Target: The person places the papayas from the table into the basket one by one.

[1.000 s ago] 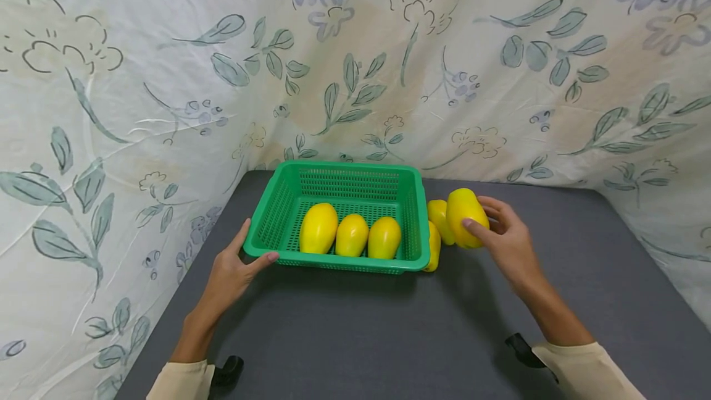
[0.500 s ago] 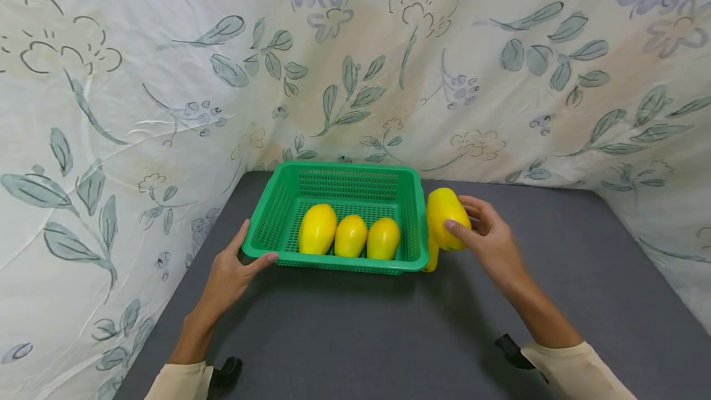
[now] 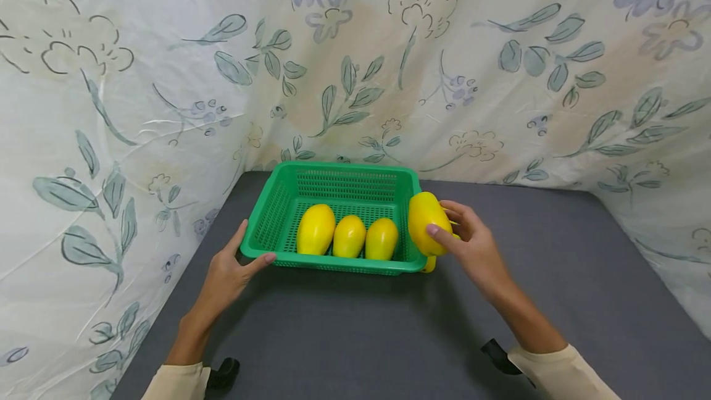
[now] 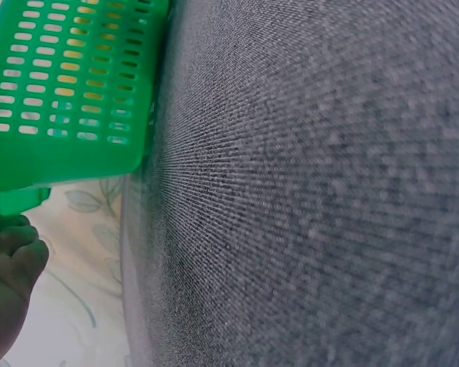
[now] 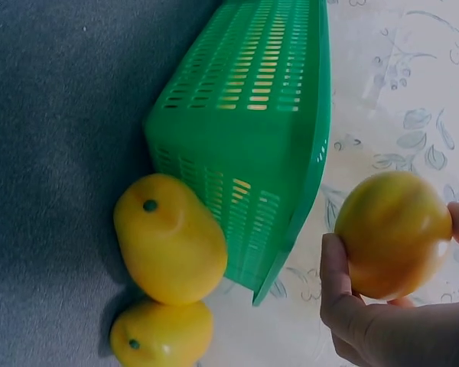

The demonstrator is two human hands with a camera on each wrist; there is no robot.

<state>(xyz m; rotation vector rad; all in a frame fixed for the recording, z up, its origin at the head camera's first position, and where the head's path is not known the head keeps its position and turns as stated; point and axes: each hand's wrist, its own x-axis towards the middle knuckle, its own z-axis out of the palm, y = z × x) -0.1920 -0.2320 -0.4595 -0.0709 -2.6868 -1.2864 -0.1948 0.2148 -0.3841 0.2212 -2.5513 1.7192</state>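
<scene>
A green plastic basket stands on the dark cloth, with three yellow mangoes in a row inside it. My left hand holds the basket's front left corner, thumb over the front rim and fingers at the left side. My right hand grips another yellow mango between thumb and fingers, raised at the basket's right rim. In the right wrist view, this mango sits above the rim's level, on the outer side. Two more mangoes lie on the cloth against the basket's right end, mostly hidden in the head view.
A dark grey cloth covers the table under the basket. Floral fabric hangs behind and along both sides. Black wrist straps show at both sleeves.
My right hand has carried the mango leftward, from beyond the loose mangoes to the basket's right rim. My left hand and the basket have stayed in place.
</scene>
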